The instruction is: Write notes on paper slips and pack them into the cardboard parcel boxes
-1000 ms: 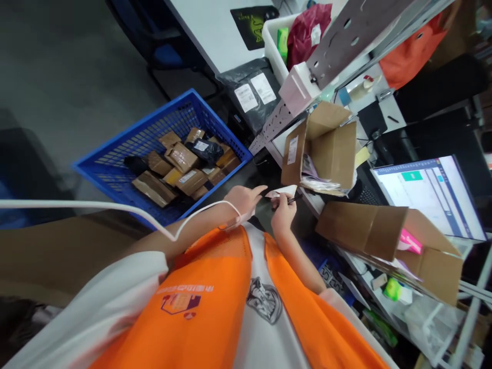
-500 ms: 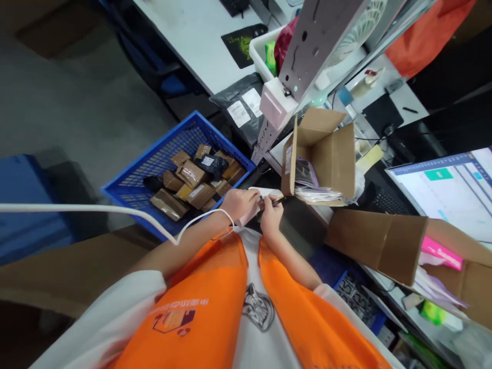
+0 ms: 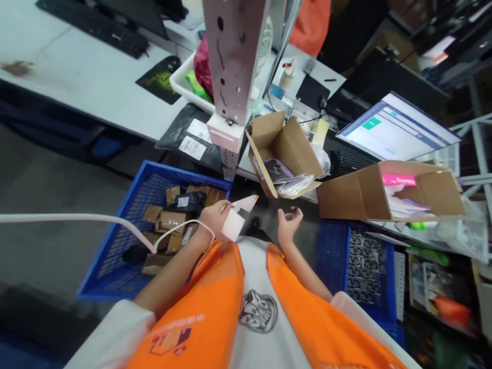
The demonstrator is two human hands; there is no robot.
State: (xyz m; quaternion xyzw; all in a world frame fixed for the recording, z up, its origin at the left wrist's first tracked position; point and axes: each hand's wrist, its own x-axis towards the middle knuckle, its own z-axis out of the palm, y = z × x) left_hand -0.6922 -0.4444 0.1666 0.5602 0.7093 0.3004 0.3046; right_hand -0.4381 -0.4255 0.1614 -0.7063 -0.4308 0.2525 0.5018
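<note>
Dark floor (image 3: 269,225) backs angular white paper (image 3: 232,226), one corner yellowish.

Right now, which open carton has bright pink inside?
The right carton, below the lit screen, holds a bright pink item; the left carton shows dark and white packets instead.

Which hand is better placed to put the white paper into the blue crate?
Probably the left hand: it grips the white paper and is nearer the blue crate. The right hand appears to hold a small dark object.
</note>
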